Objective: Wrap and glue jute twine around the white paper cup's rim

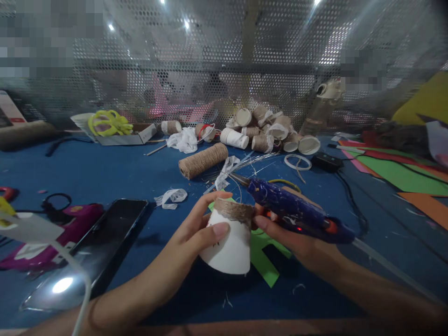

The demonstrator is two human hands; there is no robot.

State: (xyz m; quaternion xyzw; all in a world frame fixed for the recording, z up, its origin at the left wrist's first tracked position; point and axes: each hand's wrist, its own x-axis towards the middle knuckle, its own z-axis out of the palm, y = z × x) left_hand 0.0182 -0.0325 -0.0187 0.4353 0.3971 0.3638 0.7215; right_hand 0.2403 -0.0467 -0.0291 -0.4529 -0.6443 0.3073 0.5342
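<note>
Left hand (191, 235): gripping white tapered paper cup (231, 252), narrow end up, front centre over blue tabletop (157, 291) | Right hand (292, 238): closed around blue, string-flecked glue gun (287, 203); fingertips at cup's edge, contact partly obscured | Progress: brown twine band (233, 210) around narrow end; visible wall below remains bare white

Twine roll (203, 161) behind the cup (233, 245), phone (108, 242) to the left, apparently a bottle (316, 114) behind the piled cups (262, 143)
</note>
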